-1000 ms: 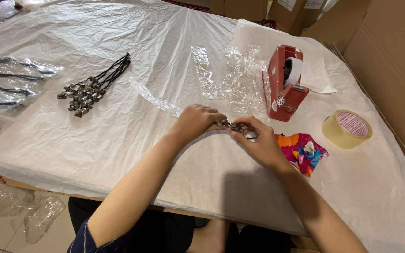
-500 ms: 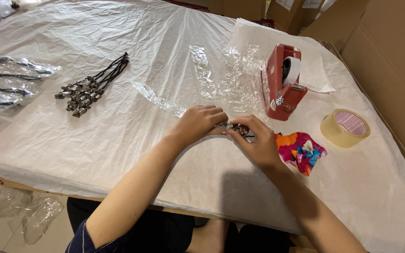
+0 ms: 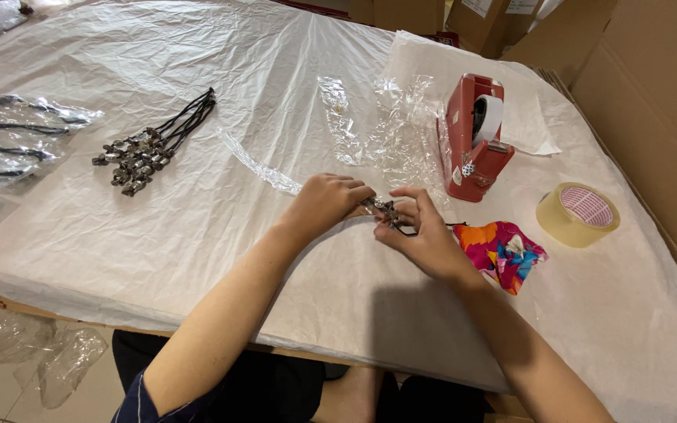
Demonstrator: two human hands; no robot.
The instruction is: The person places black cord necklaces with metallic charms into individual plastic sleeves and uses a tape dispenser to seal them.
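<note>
Metal pendant (image 3: 388, 210) on a dark cord sits pinched between the left hand (image 3: 324, 202) and right hand (image 3: 421, 235), both closed on it just above the counter (image 3: 221, 235). Keeping fingertips close to the charm should steady the cord.

Red tape dispenser (image 3: 476, 141); pink-orange floral cloth (image 3: 503, 251); white table cover (image 3: 197, 211).

A small packing workshop or stockroom. A work table (image 3: 197, 235) draped in white plastic sheeting fills the frame; a red tape dispenser (image 3: 476, 141) and a roll of packing tape (image 3: 577, 214) sit at right, cardboard boxes (image 3: 644, 86) stack along the upper right, and bagged cords (image 3: 9, 149) lie at left.
</note>
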